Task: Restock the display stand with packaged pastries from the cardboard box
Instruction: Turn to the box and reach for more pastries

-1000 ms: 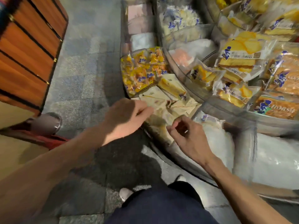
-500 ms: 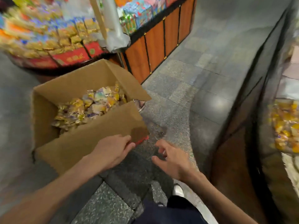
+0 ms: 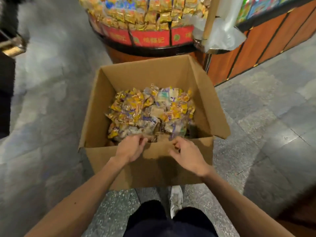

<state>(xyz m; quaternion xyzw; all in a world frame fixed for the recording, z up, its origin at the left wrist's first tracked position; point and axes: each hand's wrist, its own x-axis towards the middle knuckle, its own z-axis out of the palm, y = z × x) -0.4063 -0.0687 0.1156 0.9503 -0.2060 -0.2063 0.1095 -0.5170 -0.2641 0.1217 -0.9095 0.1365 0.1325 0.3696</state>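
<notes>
Head view: packaged pastries (image 3: 150, 112) heaped in cardboard box (image 3: 153, 74), 12 o'clock from both hands; left hand (image 3: 130, 148) nearer, right hand (image 3: 187, 153) alongside, both loosely curled, empty.

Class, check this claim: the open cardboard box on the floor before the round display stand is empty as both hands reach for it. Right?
No. The head view shows the cardboard box holds a heap of packaged pastries. The rest stands: it is open, before the round display stand, with the left hand and right hand at its near edge.
</notes>
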